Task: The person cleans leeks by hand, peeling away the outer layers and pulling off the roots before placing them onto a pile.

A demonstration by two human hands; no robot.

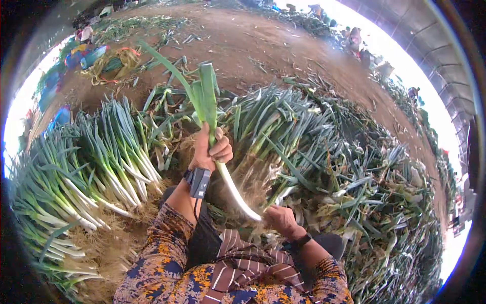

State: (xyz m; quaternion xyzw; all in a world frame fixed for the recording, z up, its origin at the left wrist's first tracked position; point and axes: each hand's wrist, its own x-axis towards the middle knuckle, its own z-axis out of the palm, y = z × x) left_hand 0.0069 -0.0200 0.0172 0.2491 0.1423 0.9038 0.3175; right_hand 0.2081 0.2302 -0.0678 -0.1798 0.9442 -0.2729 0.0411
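My left hand (212,149) is wrapped round the green part of a leek (234,190), whose leaves point up and whose white stem curves down to the right. At the root end of that stem is my right hand (282,221), its fingers closed; what they pinch there is too small to make out. Cleaned leeks with white stems (114,177) lie in rows on the left. Right of my left hand lies a bundle of leeks with roots (263,126).
Stripped leaves (374,202) are heaped on the right. Brown soil (243,40) stretches ahead. A netted bundle (114,63) and blue bags lie at the upper left. People (354,38) are in the far background under a roof.
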